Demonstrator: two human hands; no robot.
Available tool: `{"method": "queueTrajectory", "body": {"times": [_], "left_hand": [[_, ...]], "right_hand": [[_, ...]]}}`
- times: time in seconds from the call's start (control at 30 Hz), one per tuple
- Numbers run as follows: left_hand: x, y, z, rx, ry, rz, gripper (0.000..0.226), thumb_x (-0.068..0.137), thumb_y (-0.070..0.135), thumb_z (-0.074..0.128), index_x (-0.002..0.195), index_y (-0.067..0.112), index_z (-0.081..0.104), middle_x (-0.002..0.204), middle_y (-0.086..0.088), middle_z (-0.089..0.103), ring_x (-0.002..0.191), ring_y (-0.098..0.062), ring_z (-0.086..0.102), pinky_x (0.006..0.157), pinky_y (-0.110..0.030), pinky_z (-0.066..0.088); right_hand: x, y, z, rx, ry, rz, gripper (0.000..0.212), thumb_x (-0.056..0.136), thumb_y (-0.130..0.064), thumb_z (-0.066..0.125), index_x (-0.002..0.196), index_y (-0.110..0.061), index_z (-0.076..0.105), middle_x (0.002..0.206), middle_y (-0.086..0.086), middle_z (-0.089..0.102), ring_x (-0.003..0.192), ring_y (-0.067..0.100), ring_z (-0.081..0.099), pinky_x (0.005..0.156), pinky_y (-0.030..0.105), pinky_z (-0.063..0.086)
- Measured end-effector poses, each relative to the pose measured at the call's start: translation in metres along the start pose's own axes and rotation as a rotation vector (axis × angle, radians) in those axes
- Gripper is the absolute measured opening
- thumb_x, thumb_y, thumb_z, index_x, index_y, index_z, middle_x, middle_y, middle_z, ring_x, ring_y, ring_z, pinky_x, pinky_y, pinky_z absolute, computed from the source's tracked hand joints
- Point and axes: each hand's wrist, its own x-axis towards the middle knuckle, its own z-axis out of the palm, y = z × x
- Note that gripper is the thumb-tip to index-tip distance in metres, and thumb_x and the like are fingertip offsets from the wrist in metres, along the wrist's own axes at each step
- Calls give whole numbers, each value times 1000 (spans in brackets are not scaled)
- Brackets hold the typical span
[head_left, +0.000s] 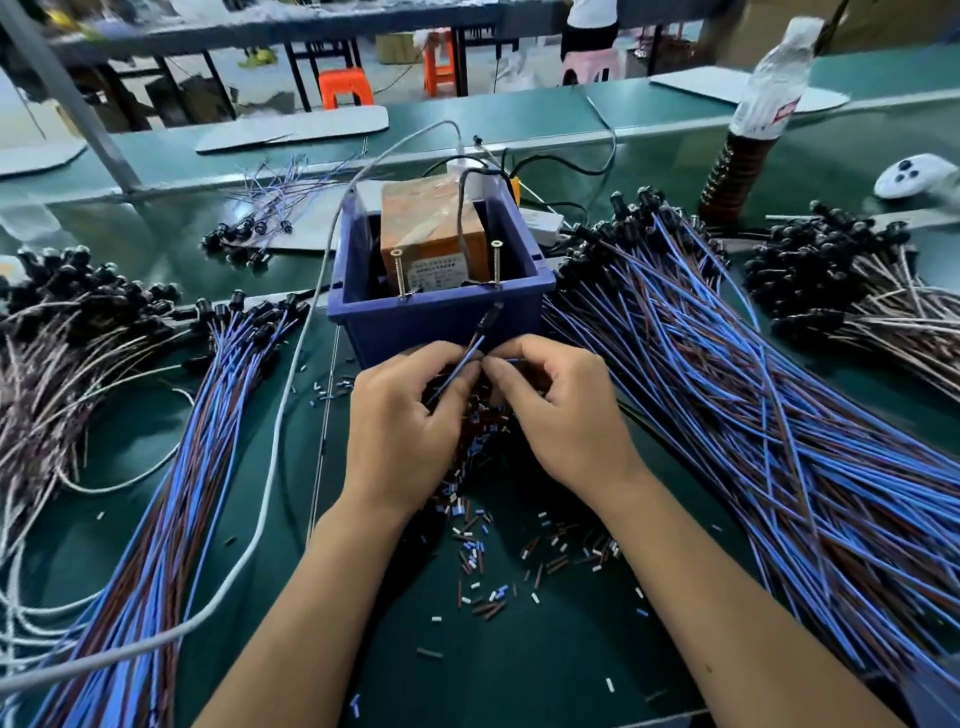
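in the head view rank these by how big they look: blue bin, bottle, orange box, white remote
1. blue bin
2. bottle and orange box: about alike, unranked, since the box is partly hidden in the bin
3. white remote, smallest

A thin blue-and-brown wire pair (469, 355) slants up and away, its black end piece just before the blue bin (415, 325).

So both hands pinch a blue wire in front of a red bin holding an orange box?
The bin is blue, not red, per the head view. Left hand and right hand do pinch the blue wire in front of it, with the orange box inside.
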Motion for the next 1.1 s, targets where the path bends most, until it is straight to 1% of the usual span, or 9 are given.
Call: {"method": "queueTrajectory", "body": {"times": [0.17,0.3,0.5,0.6,0.7,0.8,0.87,0.97,1.1], "left_hand": [[0,0,-4,-5,-5,-4,8,96,18,69,91,18,74,79,12,70,76,-8,66,69,-35,52],[-3,0,-5,-4,-1,-37,11,97,16,69,86,16,71,71,10,64,67,-12,61,63,-37,49],[-2,1,-5,-7,8,-56,17,98,19,68,81,19,67,62,11,56,55,-13,51,53,-29,39],[-1,1,-3,8,0,-56,16,98,20,68,82,18,67,61,13,54,55,-11,49,53,-26,36],[-1,-1,-3,18,8,-62,15,97,18,68,82,19,66,63,13,55,57,-8,51,54,-30,41],[-2,-3,-5,13,10,-67,15,97,16,68,83,18,67,65,14,57,59,-9,52,55,-34,44],[-1,-3,-5,4,-3,-66,13,97,16,68,84,17,69,66,11,60,60,-11,55,57,-37,45],[0,-1,-6,-30,-37,-59,11,96,16,68,86,17,71,68,9,63,63,-12,58,58,-36,47],[-2,2,-7,-91,-83,-66,15,97,15,67,83,18,70,63,5,60,59,-18,56,54,-37,44]], "right_hand": [[4,2,-14,-80,-27,-107,15,100,-20,69,91,-14,78,71,-12,69,69,8,67,66,23,51],[13,16,-46,-138,9,-95,32,101,-36,66,76,-18,74,63,-5,67,55,7,58,57,27,46],[15,28,-68,-409,125,-156,35,103,-29,66,76,-8,72,58,4,62,53,25,56,56,41,45],[18,13,-46,-336,109,-116,36,105,-31,60,77,-10,70,61,4,65,56,23,59,59,44,48],[19,0,-14,-211,85,-28,46,108,-33,55,74,-5,68,61,7,65,58,23,60,62,46,47],[12,-1,2,-130,76,-44,47,106,-28,60,66,-4,64,58,6,62,56,21,58,61,45,44],[9,2,2,-112,79,-76,43,105,-26,63,66,-8,65,57,0,62,55,15,58,60,39,45],[8,4,-4,-94,93,-90,40,103,-34,64,68,-15,68,54,-7,61,53,10,59,57,26,44],[6,6,-8,-53,101,-70,43,99,-42,65,65,-16,68,50,-4,60,47,8,56,54,20,41]]}}
